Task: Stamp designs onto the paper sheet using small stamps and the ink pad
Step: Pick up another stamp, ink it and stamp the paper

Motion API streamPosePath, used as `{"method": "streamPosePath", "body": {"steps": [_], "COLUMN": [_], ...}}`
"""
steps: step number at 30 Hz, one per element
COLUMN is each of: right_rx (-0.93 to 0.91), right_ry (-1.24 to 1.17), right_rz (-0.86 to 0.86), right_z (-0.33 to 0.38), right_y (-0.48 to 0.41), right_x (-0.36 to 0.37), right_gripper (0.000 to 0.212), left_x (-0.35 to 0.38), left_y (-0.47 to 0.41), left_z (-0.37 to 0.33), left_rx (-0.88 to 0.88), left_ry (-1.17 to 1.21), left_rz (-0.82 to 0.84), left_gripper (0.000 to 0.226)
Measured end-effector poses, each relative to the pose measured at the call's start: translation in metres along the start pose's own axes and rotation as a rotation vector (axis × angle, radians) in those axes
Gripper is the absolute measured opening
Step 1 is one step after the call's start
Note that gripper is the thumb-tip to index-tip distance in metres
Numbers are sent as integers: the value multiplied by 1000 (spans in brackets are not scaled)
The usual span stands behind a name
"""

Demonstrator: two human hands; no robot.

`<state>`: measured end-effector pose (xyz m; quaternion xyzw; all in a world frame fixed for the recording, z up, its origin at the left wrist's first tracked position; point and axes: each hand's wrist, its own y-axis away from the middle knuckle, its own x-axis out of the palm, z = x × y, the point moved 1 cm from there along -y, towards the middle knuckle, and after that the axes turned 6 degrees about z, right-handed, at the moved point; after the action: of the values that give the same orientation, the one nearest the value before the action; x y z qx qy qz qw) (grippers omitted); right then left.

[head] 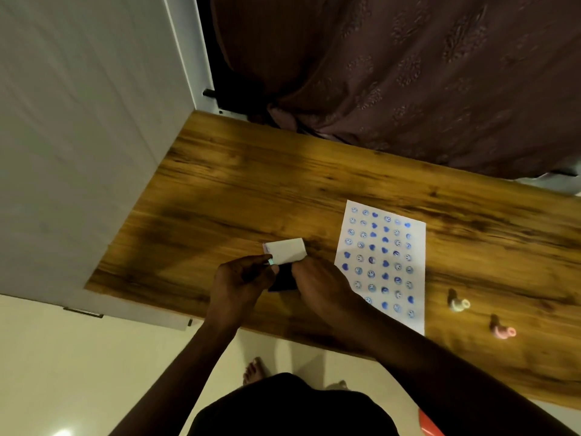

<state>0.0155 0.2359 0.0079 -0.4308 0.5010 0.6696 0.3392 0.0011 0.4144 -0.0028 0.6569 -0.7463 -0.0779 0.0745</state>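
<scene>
Both my left hand [242, 278] and right hand [317, 284] grasp the small white-lidded dark ink pad [284, 262] just beside the stamped white paper sheet [382, 262]; I'd press its lid evenly (stamps lie apart).

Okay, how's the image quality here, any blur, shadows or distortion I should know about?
Head view: dim warm light; the two stamps look smeared and soft; both hands cast dark shadow over the ink pad; the paper sheet prints stay readable; wide-angle bending tilts the table edges.

dark ink pad [283, 280] mostly hidden between hands; stamps [459, 304] blurred.
</scene>
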Motion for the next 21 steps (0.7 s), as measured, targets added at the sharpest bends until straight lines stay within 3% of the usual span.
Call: {"method": "streamPosePath", "body": {"steps": [1, 3, 8, 10, 13, 15, 18, 21], "right_rx": [14, 36, 71, 78, 100, 134, 233, 317], "right_ry": [-51, -117, -215, -357, -556, -622, -600, -485], "right_rz": [82, 233, -15, -85, -164, -195, -189, -204], "right_z": [-1, -3, -15, -25, -50, -70, -101, -127], "right_y": [-8, -10, 9, 18, 40, 60, 94, 125], "right_x": [1, 7, -4, -9, -19, -18, -12, -2], "right_gripper": [27, 38, 37, 37, 12, 12, 13, 15], "left_x": [1, 4, 17, 26, 44, 55, 75, 89], "left_y": [1, 3, 4, 6, 9, 10, 11, 12], "left_z": [-2, -5, -8, -10, -11, -10, -7, -4], "left_rx": [6, 16, -7, -1, 7, -8, -16, -23], "left_ry": [6, 11, -2, 2, -33, -35, -66, -107], "left_rz": [7, 21, 20, 53, 100, 116, 153, 183], "left_gripper": [29, 29, 26, 23, 28, 33, 46, 43]}}
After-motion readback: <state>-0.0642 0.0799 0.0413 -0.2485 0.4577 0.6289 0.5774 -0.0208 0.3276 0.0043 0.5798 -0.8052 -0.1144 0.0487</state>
